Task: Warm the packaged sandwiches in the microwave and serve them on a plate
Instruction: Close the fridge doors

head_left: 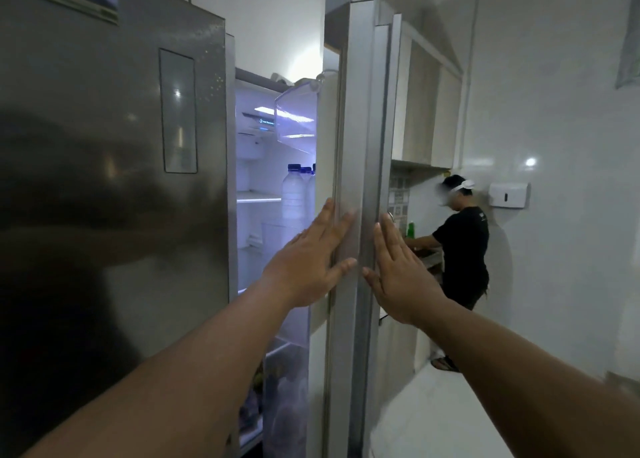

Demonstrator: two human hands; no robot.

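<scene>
Standing ajar, the tall right-hand refrigerator door [349, 146], a slab with a brushed silver edge, is met by both hands. The left hand [308, 260] is laid flat, fingers straight and slightly spread, on the inner side of that edge; nothing is gripped. The right hand [398, 270] is likewise held open, its straight fingers pressed to the outer metallic face of the door, thumb spread toward the edge. The door edge is thus framed between the two palms.

Through the narrow gap the lit white interior [252, 180] is seen, glowing bluish. A clear moulded plastic door bin [294, 114] is mounted high on the door's inner side, and frosted translucent plastic bottles with dark blue caps [292, 191] are stood below it. The packaged sandwiches cannot be made out; whether they lie inside cannot be told.

The closed left-hand door [104, 180], smooth dark stainless steel with a rectangular glossy panel [178, 111], is filled with dim reflections. Beyond, a second person in a black T-shirt [462, 246] is seen at a counter beneath pale wall cabinets [429, 111], near a white wall-mounted dispenser box [509, 194] on glossy white wall.
</scene>
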